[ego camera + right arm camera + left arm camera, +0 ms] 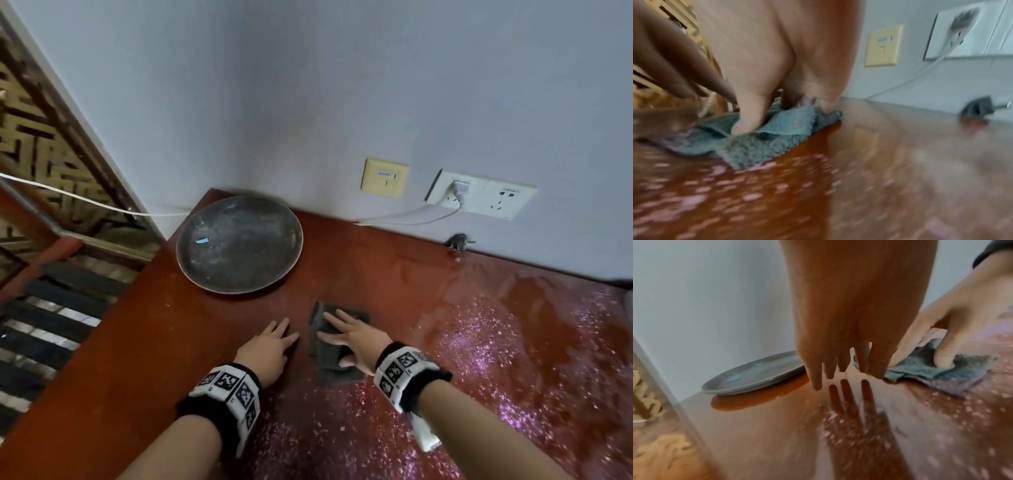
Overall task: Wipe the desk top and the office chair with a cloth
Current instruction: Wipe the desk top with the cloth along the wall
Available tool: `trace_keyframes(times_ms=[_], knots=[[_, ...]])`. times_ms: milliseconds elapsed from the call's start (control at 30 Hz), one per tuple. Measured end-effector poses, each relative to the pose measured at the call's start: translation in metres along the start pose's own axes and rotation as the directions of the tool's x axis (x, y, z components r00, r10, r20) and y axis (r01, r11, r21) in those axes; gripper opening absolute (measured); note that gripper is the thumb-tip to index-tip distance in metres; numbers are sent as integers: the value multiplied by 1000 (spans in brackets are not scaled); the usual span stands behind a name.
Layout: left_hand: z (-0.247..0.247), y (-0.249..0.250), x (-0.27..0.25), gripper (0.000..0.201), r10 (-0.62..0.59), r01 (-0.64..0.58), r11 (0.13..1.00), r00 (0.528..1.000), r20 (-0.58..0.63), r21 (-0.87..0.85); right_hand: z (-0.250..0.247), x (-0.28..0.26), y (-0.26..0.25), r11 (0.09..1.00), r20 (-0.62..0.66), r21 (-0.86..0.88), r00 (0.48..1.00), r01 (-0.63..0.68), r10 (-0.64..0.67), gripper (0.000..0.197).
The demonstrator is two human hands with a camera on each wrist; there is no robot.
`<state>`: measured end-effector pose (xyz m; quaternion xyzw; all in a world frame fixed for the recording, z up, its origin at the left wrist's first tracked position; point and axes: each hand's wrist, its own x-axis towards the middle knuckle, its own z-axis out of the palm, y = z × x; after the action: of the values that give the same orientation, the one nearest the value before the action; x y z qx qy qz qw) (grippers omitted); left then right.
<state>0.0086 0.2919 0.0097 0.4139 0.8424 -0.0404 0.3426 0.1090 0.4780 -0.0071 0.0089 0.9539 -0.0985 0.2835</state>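
head view: a folded grey terry cloth is pressed flat under the right hand for wiping; the left hand, fingers straight, is braced on the glossy red desk top.

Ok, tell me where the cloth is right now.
In the head view the grey cloth lies flat on the red desk top under the right hand, just right of the left hand and in front of the round tray.
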Motion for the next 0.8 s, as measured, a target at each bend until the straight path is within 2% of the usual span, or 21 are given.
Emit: trace_keyframes(times_ms=[100,167,233,300,367,400,467,533,600,633,667,733,800], knots=[[5,-30,-17,65,-15,15,1000,1000,-13,-10,-5,-7,13,970,-61,129,975,-206,215,66],[10,-45,-26,72,-22,22,1000,1000,0,-6,-3,-6,-4,950,-60,159,958,-267,279,66],[14,-53,-32,77,-12,12,1000,1000,26,1,1,3,-45,973,-28,122,979,-198,203,67],[15,-55,-35,78,11,-11,1000,999,40,0,10,15,-88,998,7,54,999,-33,33,69],[11,-59,-39,75,24,-23,1000,998,59,-5,15,22,-107,997,22,12,996,82,-82,69],[9,-63,-42,74,25,-25,1000,997,67,-8,11,22,-104,996,23,-4,995,93,-93,69],[5,-74,-50,76,12,-11,1000,998,59,-5,4,16,-82,1000,-17,3,1000,7,-7,69],[3,-87,-59,76,-19,19,1000,999,39,-10,-2,9,-57,985,-60,92,986,-149,155,67],[6,-98,-68,76,-41,42,998,999,17,-48,-3,9,-54,958,-63,145,964,-249,260,67],[7,-101,-72,76,-43,43,997,999,3,-71,-3,13,-62,956,-60,146,962,-256,267,66],[9,-103,-74,77,-39,39,995,999,-7,-90,-4,17,-76,966,-52,126,971,-226,234,66],[12,-104,-77,77,-40,37,991,999,-17,-126,-6,25,-110,999,-3,14,999,-40,40,69],[14,-104,-80,77,-49,44,987,998,-26,-157,-10,31,-127,987,86,-78,987,142,-136,73]])
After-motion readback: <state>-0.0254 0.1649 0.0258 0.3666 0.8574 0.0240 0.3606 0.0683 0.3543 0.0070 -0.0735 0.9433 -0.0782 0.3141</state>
